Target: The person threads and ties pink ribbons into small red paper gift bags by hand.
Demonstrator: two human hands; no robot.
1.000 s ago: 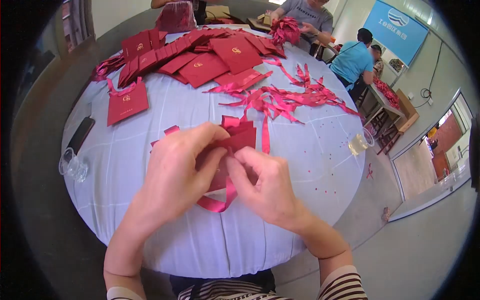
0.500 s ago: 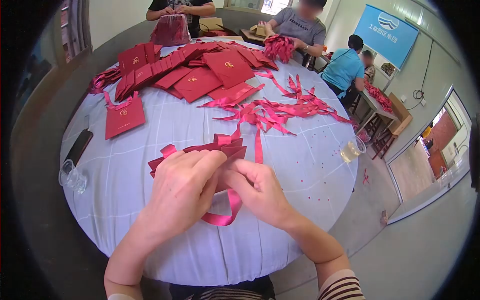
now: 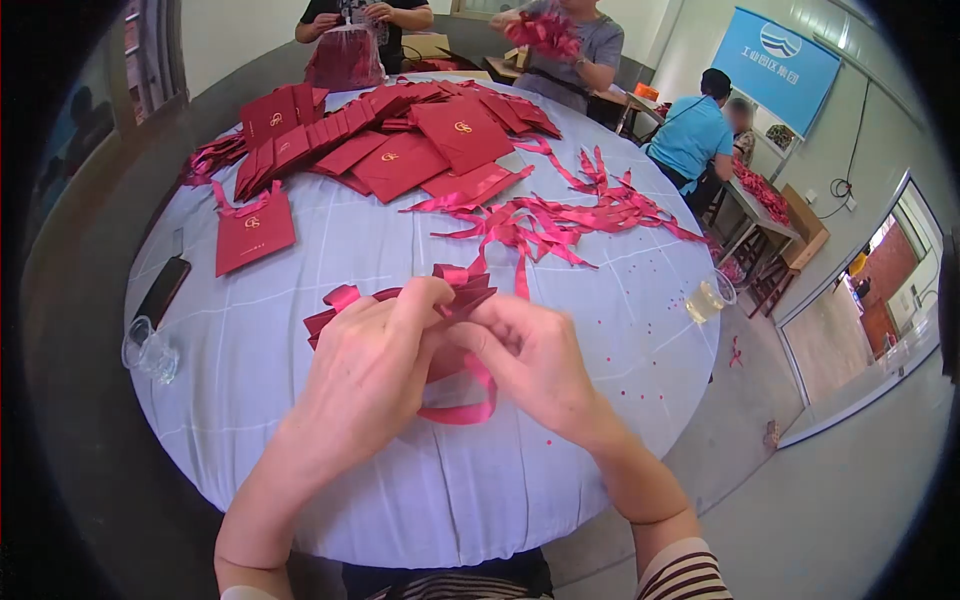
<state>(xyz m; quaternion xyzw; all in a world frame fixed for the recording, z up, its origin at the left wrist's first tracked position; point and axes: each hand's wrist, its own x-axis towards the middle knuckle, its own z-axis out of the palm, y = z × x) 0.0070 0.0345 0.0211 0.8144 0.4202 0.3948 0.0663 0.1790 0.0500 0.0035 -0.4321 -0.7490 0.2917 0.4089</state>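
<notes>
The left hand curls over a red paper gift bag, its grip nearly closed on the bag's upper edge, though the thumb is mostly hidden. The right hand meets it at the bag's mouth, thumb and forefinger drawn close together; whether they pinch ribbon or paper I cannot tell. A loop of pink satin ribbon hangs on the near side of the bag, and more pink shows at its far rim.

The bag is toward the near half of the round, cloth-covered counter, with a broad stretch of cloth between it and the near edge. On the right, only small red dots lie between the right hand and a clear cup of yellowish liquid, which stands close to the right edge. At the left edge are a dark phone and another clear cup, well apart from the left hand.

Ahead, loose pink ribbons sprawl to the far right edge. A heap of red gift bags crowds the far side, and a single handled bag lies just nearer.
</notes>
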